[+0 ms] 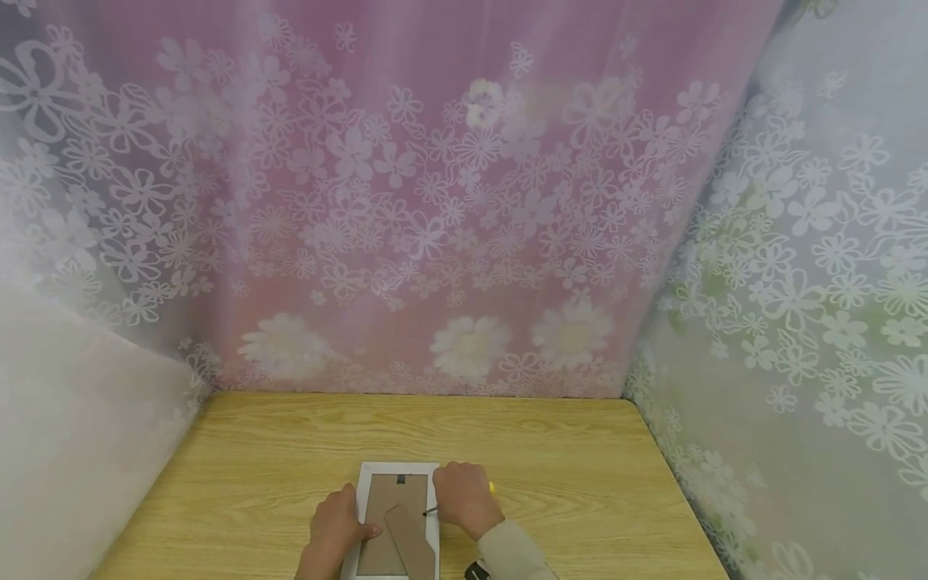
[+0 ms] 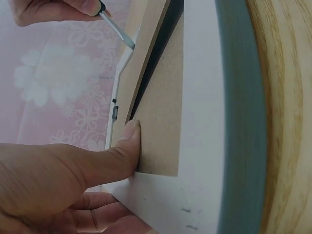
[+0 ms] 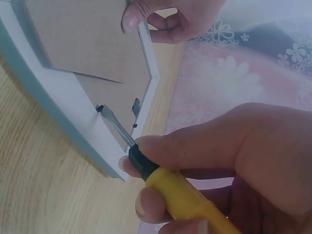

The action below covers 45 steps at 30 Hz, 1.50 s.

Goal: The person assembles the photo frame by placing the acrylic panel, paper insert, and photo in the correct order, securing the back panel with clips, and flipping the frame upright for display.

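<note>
At the table's (image 1: 580, 451) near edge, we steady the frame (image 1: 400, 471) with our left hand (image 1: 336, 525), thumb flat on the backing. Our right hand (image 1: 464, 498) grips the screwdriver (image 3: 146, 168), tip at the frame's rim.

Your head camera is looking forward and down from afar; both wrist cameras are sitting close, facing opposite ways, sharing the picture frame (image 1: 397, 519) (image 2: 204, 122) (image 3: 73, 92).

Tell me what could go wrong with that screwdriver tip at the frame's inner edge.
The screwdriver tip sits where the white frame meets the backing board; if it slips, it might gouge either. The left hand thumb presses the board in the blade's line, so a slip could jab it.
</note>
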Available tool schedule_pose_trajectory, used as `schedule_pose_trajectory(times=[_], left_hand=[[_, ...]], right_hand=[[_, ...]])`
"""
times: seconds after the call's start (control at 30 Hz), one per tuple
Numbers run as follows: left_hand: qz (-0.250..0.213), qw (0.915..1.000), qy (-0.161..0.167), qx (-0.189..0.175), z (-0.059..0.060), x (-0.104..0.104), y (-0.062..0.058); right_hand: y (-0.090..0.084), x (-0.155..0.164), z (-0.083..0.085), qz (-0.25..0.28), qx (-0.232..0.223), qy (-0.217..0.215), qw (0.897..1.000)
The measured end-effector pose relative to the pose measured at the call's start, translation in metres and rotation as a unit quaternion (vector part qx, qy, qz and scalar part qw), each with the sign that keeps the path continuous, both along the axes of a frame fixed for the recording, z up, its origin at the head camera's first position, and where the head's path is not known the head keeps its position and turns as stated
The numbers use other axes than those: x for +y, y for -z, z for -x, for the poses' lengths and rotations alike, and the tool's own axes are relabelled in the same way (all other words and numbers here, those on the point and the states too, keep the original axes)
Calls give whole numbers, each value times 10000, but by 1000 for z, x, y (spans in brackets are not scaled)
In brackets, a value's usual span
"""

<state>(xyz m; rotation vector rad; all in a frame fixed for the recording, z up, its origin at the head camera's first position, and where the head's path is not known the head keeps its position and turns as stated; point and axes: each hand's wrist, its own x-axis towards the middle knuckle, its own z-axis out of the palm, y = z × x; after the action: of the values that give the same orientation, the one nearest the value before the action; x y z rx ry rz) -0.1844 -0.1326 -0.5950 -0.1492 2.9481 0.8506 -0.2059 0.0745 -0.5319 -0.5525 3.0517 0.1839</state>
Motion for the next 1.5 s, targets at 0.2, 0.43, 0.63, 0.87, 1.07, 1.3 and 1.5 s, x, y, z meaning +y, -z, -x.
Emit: schedule_pose_trajectory(times=[0.2,0.43,0.63,0.87,1.07,1.3,1.5], left_hand=[[-63,10000,-6,-44,2,0,1],[3,10000,3,-47,2,0,0],[-13,9999,96,-48,2,-1,0],[-56,9999,110,-73,2,-2,0],[-68,9999,122,-57,2,-2,-1],[-13,9996,105,-259,2,-1,-2],[10,9996,126,-271,3,-2,0]], right_hand=[[-1,-2,1,-152,32,19,9999],[-2,-8,0,-387,81,-22,9992],[0,-17,-3,-1023,169,-172,9945],[-5,-22,-4,-1145,143,-157,9932],[-7,-28,-4,-1331,293,-128,9906],[-8,-39,-8,-1654,469,-253,9848],[-7,-38,-9,-1556,455,-149,9867]])
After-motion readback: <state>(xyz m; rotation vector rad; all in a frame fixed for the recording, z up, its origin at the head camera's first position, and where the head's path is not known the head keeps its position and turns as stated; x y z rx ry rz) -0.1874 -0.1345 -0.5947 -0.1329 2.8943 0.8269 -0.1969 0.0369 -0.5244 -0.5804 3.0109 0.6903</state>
